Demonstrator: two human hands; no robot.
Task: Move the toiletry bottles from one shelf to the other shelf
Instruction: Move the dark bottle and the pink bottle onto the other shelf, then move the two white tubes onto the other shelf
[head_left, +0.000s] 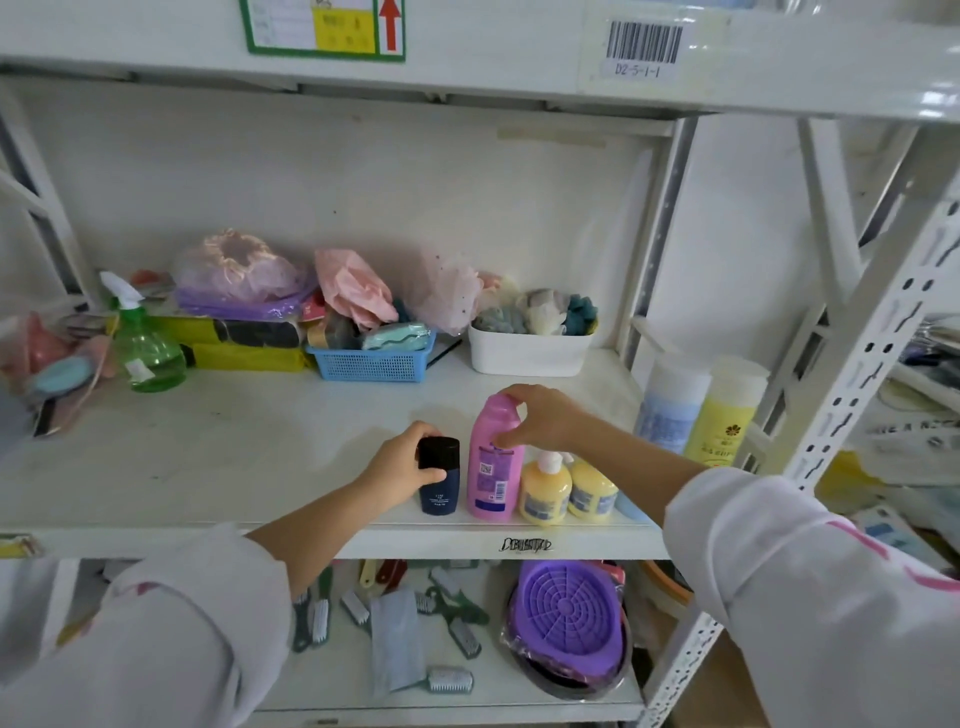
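On the middle shelf (208, 457), near its front edge, stands a small dark blue bottle (439, 487) with a black cap. My left hand (400, 462) is closed around its upper part. Right beside it stands a taller pink bottle (492, 467), which my right hand (540, 418) grips at the top. Two yellow pump bottles (545, 491) (592, 486) stand to the right of the pink one, under my right forearm. A pale blue bottle (670, 405) and a yellow bottle (727, 415) stand on the neighbouring shelf to the right.
At the back of the shelf are a green spray bottle (148, 348), a blue basket (374, 358), a white bin (530, 353) of sponges and bagged items. The lower shelf holds brushes (447, 678) and a purple basin (571, 613). A slotted upright post (852, 395) stands at right.
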